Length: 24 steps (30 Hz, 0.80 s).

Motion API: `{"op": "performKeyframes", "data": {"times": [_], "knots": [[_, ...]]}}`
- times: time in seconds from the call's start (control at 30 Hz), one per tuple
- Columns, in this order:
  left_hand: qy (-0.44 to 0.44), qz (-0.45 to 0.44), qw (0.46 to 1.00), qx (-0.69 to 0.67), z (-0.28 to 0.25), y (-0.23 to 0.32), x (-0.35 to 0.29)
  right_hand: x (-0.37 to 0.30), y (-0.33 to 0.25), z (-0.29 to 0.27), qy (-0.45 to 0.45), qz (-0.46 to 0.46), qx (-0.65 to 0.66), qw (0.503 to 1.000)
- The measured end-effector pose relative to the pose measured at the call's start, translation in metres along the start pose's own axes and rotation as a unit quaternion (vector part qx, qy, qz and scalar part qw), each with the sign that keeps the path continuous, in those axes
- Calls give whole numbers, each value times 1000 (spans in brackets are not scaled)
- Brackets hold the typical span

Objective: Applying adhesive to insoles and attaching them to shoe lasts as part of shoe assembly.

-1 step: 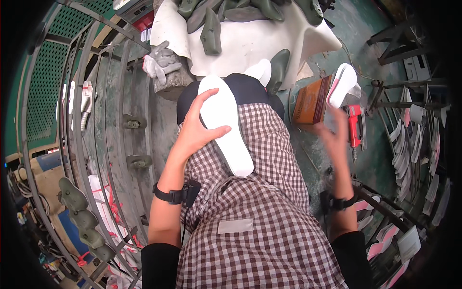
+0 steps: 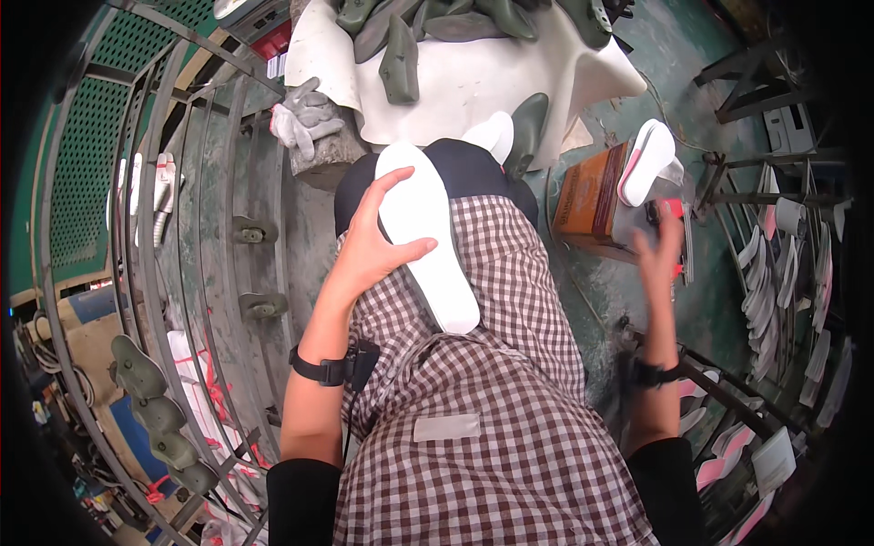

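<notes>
A long white insole (image 2: 421,218) lies lengthwise over my lap, its narrow end toward me. A thin dark edge shows beneath it; what lies under is mostly hidden. My left hand (image 2: 369,237) grips the insole from the left, thumb on its face and fingers round the far edge. At the right, my right hand (image 2: 657,250) is over a red staple gun (image 2: 675,207), thumb apart from the fingers, somewhat blurred; it covers most of the tool. White insoles with a pink edge (image 2: 648,159) rest on the orange-brown box (image 2: 583,196) just beyond that hand.
Dark green shoe lasts (image 2: 398,64) are heaped on a white sheet (image 2: 455,68) ahead. Grey gloves (image 2: 305,118) lie on a block at the left. A metal rack (image 2: 159,118) stands left; racks with hanging insoles (image 2: 760,291) stand right. Another last (image 2: 528,132) leans by my knee.
My right hand has moved right, from beside the box to over the red staple gun. My left hand and the insole have stayed in place.
</notes>
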State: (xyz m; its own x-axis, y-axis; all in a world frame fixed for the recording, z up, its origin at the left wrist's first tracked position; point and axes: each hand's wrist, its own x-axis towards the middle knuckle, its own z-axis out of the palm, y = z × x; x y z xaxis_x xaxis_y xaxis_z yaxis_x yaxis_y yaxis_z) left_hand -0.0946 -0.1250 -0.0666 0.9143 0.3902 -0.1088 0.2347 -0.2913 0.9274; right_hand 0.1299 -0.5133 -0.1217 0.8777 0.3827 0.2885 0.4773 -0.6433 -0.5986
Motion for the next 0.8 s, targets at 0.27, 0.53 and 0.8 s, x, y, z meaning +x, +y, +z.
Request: {"op": "performKeyframes", "data": {"times": [0.27, 0.53, 0.8], "knots": [[-13, -14, 1000, 0, 2, 8, 2, 5, 169, -26, -48, 157, -335, 928], [-12, 18, 1000, 0, 2, 1, 2, -1, 129, 1, 1, 199, -275, 941], [-20, 2, 1000, -4, 0, 0, 0, 25, -23, -37, -72, 298, 120, 944]]}}
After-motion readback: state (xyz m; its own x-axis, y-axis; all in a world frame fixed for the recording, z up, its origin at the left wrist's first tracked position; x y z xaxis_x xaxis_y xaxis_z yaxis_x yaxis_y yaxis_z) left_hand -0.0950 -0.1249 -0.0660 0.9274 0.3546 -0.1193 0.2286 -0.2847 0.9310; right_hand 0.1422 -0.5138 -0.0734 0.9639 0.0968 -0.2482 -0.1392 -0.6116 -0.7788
